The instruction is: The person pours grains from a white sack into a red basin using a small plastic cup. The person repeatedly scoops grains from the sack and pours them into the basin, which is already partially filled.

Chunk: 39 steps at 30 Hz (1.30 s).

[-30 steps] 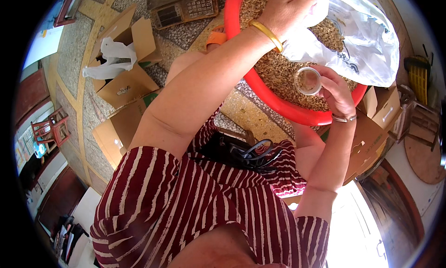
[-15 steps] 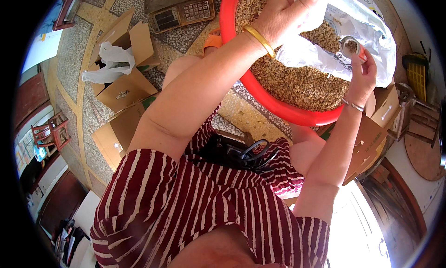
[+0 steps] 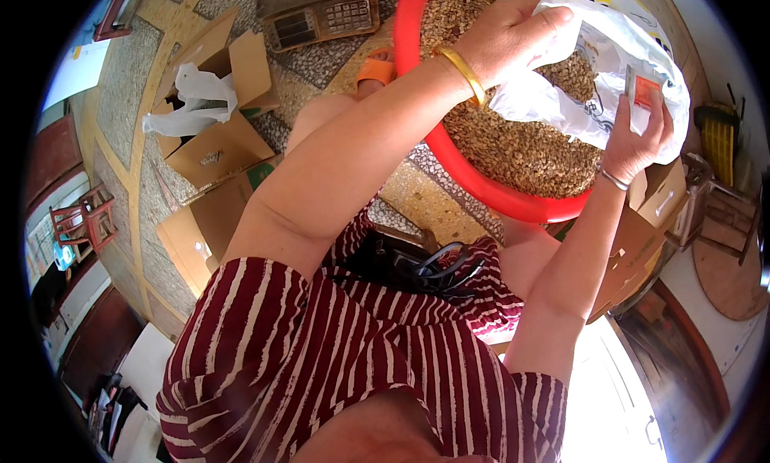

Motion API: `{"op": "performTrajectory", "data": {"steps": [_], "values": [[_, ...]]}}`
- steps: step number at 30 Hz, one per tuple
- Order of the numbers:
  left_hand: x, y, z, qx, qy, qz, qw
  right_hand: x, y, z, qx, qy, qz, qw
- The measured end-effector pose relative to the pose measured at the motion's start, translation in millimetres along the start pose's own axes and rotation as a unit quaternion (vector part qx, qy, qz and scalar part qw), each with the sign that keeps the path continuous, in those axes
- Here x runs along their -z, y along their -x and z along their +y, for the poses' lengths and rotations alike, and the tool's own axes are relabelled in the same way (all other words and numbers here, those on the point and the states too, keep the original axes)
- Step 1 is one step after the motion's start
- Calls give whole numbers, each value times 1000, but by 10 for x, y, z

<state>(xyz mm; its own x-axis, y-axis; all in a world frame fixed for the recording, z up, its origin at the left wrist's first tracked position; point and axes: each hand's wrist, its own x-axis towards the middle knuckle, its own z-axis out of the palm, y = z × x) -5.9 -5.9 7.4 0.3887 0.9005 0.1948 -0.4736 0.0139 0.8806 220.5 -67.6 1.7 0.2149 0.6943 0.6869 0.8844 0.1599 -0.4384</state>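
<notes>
My left hand (image 3: 513,44) grips the rim of a white plastic bag (image 3: 533,104), thumb on top, and holds its mouth apart. In my right hand (image 3: 638,149) is a small can (image 3: 644,93) with a red label, tipped over inside the bag's opening. The can's mouth faces away, so its contents are hidden. Both hands are above the far right part of a round tub with a thick red rim (image 3: 461,173). Small tan-brown dried pieces (image 3: 513,154) fill the tub, and the bag hides some of them.
A grimy scale with a keypad (image 3: 321,18) stands left of the tub. Further left is an open cardboard box (image 3: 212,154) with a white plastic bag (image 3: 192,102) on it. Another carton (image 3: 630,254) lies beside my right forearm. A wooden stool (image 3: 726,206) stands at the right.
My right hand has turned the can from mouth-up, with pieces showing inside, to tipped over in the bag. My left hand keeps its grip on the bag and has shifted slightly right.
</notes>
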Motion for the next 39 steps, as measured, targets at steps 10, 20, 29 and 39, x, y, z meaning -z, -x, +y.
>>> {"op": "performTrajectory", "data": {"steps": [10, 20, 29, 39], "values": [[17, -26, -21, -32, 65, 37, 997, 240, 442, -476, -307, -497, -324, 744], [63, -30, -72, -25, 59, 32, 997, -362, 908, -263, -23, 21, -413, 910], [40, -23, -20, -23, 58, 41, 997, -460, 990, -398, -201, -48, -486, 849], [51, -37, -37, -25, 65, 28, 997, 99, 463, -386, -457, -396, -527, 598]]}}
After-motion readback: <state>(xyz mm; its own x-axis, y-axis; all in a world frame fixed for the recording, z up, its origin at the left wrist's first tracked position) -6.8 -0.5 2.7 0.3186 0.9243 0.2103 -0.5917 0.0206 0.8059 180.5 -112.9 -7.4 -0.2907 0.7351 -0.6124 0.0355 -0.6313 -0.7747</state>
